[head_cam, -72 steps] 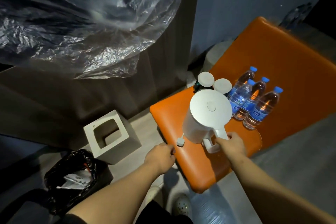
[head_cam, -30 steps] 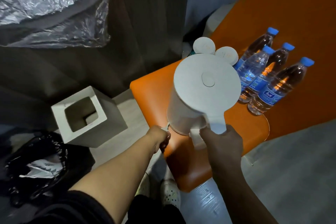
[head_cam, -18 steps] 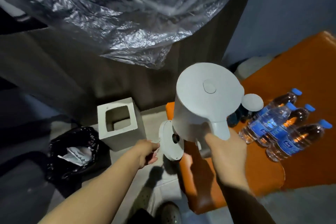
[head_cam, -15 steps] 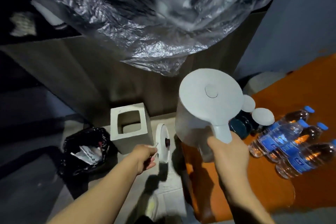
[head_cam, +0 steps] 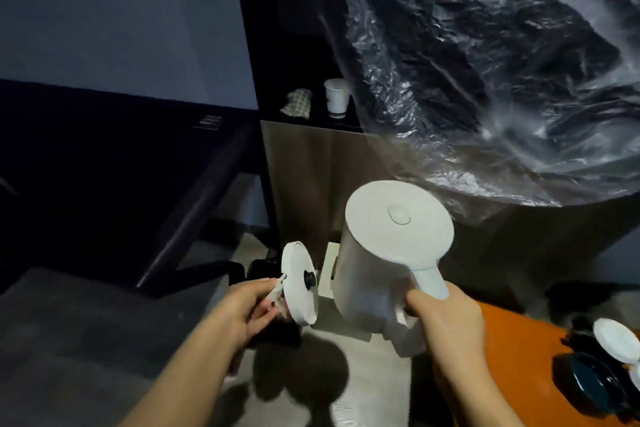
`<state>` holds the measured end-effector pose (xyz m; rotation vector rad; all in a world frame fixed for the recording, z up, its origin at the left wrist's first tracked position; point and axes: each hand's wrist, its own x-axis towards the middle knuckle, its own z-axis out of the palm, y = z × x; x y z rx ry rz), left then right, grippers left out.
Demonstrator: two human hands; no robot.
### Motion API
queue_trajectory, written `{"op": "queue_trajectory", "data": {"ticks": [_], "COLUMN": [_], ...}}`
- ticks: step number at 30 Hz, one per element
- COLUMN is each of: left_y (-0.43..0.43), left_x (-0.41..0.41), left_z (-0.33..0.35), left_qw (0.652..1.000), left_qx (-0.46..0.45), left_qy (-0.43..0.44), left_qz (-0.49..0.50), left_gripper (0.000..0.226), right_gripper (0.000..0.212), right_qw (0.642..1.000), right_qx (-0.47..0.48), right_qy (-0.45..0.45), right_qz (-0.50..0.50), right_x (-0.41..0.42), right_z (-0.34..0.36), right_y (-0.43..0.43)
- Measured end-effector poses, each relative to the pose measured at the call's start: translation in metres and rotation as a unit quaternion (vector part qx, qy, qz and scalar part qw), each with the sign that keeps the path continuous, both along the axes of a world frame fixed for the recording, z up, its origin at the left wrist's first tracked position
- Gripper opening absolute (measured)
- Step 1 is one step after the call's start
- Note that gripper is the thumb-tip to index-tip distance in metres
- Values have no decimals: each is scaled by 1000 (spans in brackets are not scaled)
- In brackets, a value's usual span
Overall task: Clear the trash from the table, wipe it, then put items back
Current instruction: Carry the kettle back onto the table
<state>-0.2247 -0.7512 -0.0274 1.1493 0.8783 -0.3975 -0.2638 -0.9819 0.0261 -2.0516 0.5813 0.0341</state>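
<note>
At lower left, the left hand (head_cam: 242, 308) is holding a round white base (head_cam: 299, 282) on edge, fingers pinching its rim. Just to the right, the right hand (head_cam: 446, 322) is holding a white kettle (head_cam: 388, 253) in the air, fingers clamped round its handle, beside an orange seat (head_cam: 512, 357).

The right hand (head_cam: 446, 319) grips the handle of a white plastic electric kettle (head_cam: 388, 253); the left hand (head_cam: 242, 308) holds its round white base (head_cam: 298, 284) on edge, just left. Farther off, a white paper cup (head_cam: 337, 100) stands on a dark counter (head_cam: 313, 121).
</note>
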Motion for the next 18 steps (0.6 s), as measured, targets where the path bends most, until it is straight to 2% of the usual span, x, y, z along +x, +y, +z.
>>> {"op": "queue_trajectory", "data": {"ticks": [6,12,18], "left_y": [126,233,321], "left_x": [-16,-20,-23], "left_z": [43,93,124], "left_qw": [995,988,979], "left_qx": [-34,23,-5], "left_qy": [-53,-132,-169], "left_qz": [71,77,112], "left_gripper": [11,8,8], "right_gripper": [7,10,8], "right_qw": [997,990,984], "right_qx": [59,96,126], "right_qy": [-52,-91,-122], "right_qz": [-19,-38,13], "right_x": [7,10,27], "right_z": [30,54,76], "right_y": [107,214,290]}}
